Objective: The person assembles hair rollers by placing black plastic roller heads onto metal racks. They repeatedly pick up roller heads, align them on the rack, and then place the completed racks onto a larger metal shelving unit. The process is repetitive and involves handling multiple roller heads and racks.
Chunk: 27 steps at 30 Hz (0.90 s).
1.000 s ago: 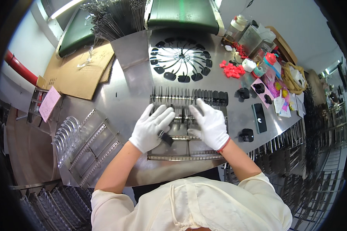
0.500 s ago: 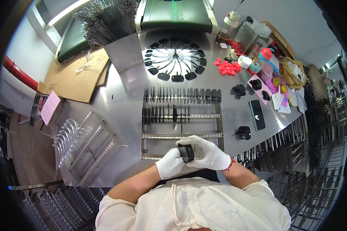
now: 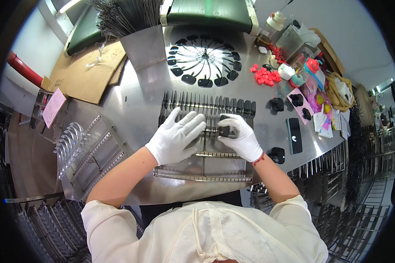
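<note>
A metal rack point(image 3: 221, 179) with notched bars lies in front of me. A row of thin dark lens-like pieces point(image 3: 208, 104) stands upright along its far bar. My left hand point(image 3: 177, 136), in a white glove, is spread flat with its fingers apart over the second row on the left and hides part of it. My right hand point(image 3: 241, 138), gloved too, has thumb and fingers pinched round a black lens-like piece point(image 3: 224, 128) at the second bar. Whether it is one piece or several stacked, I cannot tell.
Black pieces on thin stems form a ring point(image 3: 205, 82) beyond the rack. A second rack point(image 3: 94, 151) with clear curved pieces stands left. On the right lie a phone point(image 3: 294, 136), red plastic bits point(image 3: 267, 77) and a bottle point(image 3: 274, 23). A conveyor belt point(image 3: 210, 14) stands at the back.
Both hands were together near the rack's front edge around a black piece. They have moved forward and apart; the left has opened over the rack, while the right holds a black piece there.
</note>
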Motion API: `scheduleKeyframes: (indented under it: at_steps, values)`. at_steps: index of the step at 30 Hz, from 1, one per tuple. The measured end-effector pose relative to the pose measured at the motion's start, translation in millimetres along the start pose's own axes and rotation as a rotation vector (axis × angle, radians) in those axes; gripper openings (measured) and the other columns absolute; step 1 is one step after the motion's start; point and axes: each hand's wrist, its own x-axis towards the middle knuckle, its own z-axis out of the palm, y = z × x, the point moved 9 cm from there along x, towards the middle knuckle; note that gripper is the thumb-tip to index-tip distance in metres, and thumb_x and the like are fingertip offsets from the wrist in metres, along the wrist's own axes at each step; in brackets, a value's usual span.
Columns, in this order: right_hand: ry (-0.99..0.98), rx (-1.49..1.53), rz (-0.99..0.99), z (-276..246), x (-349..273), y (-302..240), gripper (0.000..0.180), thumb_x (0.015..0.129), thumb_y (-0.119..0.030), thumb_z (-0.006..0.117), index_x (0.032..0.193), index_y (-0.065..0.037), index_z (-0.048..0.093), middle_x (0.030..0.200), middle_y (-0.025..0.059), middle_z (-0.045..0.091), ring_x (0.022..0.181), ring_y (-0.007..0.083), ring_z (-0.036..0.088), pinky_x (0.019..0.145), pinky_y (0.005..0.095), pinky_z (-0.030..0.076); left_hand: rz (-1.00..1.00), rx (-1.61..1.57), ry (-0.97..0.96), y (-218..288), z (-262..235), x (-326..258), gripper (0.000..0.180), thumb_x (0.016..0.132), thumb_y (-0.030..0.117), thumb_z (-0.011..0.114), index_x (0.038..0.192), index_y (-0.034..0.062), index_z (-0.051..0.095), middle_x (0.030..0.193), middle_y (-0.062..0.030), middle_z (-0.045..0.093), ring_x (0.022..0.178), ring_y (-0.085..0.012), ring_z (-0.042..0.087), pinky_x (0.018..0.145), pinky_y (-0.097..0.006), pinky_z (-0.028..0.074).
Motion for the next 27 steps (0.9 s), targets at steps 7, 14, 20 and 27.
scheduleKeyframes:
  at_steps: [7,14,20,27]
  values:
    - [-0.037,-0.198,-0.097,-5.3,8.7,-18.6,0.042,0.069,-0.006,0.088,0.108,-0.011,0.073,0.125,0.0135,0.067,0.114,0.0302,0.067,0.097,0.0370,0.056,0.069,-0.057,0.003,11.1,-3.9,19.9,0.062,0.085,0.028,0.071,0.139,0.0029,0.054,0.146,-0.0130,0.055,0.140,-0.0299,0.049,0.119,-0.054,0.032]
    - [-0.066,-0.266,-0.165,-18.0,0.0,-22.7,0.043,0.068,-0.007,0.090,0.108,-0.013,0.077,0.127,0.0158,0.068,0.108,0.0288,0.070,0.092,0.0356,0.058,0.022,0.008,-0.116,8.2,12.2,-8.8,0.071,0.087,0.038,0.071,0.149,0.0099,0.050,0.155,-0.0064,0.049,0.147,-0.0259,0.042,0.121,-0.055,0.029]
    - [-0.040,-0.316,-0.161,-37.4,-13.0,-8.3,0.048,0.064,-0.011,0.092,0.110,-0.016,0.077,0.130,0.0162,0.069,0.103,0.0285,0.071,0.089,0.0364,0.057,0.009,0.034,-0.127,10.4,13.5,-7.4,0.075,0.090,0.044,0.070,0.153,0.0109,0.047,0.160,-0.0053,0.046,0.151,-0.0258,0.037,0.124,-0.055,0.024]
    - [0.007,-0.455,-0.160,-70.4,-36.8,11.1,0.056,0.064,-0.023,0.092,0.117,-0.022,0.077,0.134,0.0096,0.069,0.098,0.0220,0.068,0.087,0.0341,0.050,-0.072,-0.066,-0.092,-0.7,-8.1,7.9,0.075,0.079,0.035,0.080,0.141,0.0045,0.053,0.151,-0.0122,0.051,0.142,-0.0314,0.046,0.118,-0.056,0.031]
